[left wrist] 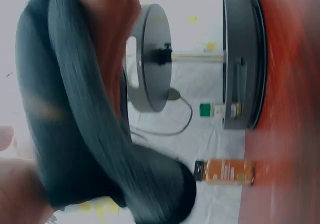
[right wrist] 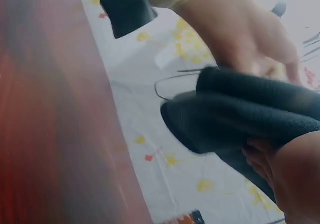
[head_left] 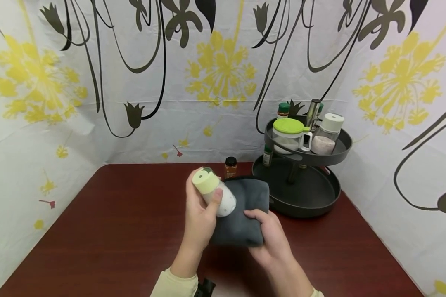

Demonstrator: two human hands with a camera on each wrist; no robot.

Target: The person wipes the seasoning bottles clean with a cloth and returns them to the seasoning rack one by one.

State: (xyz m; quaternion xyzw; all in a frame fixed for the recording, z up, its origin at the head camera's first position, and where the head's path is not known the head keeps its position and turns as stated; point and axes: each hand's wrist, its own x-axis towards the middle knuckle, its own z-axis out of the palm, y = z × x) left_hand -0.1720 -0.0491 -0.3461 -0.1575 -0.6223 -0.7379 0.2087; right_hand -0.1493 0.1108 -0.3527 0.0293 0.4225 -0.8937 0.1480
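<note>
In the head view my left hand (head_left: 200,218) grips a clear shaker jar (head_left: 224,201) with a pale yellow-green lid and white contents, tilted over the cloth. A folded dark grey cloth (head_left: 241,231) is pinched between the thumb and fingers of my right hand (head_left: 271,235). Both wrist views show the cloth close up, folded in thick layers and blurred; the jar is hidden behind it there. In the right wrist view the right hand (right wrist: 295,169) holds the cloth from below, while the left hand (right wrist: 255,39) is on its far side.
A two-tier dark turntable rack (head_left: 297,206) stands at the back right. Its upper tier carries a green-lidded jar (head_left: 288,132), a white-lidded shaker (head_left: 327,134) and several other bottles. A small black-capped spice bottle (head_left: 231,167) stands at the table's back edge, behind the cloth.
</note>
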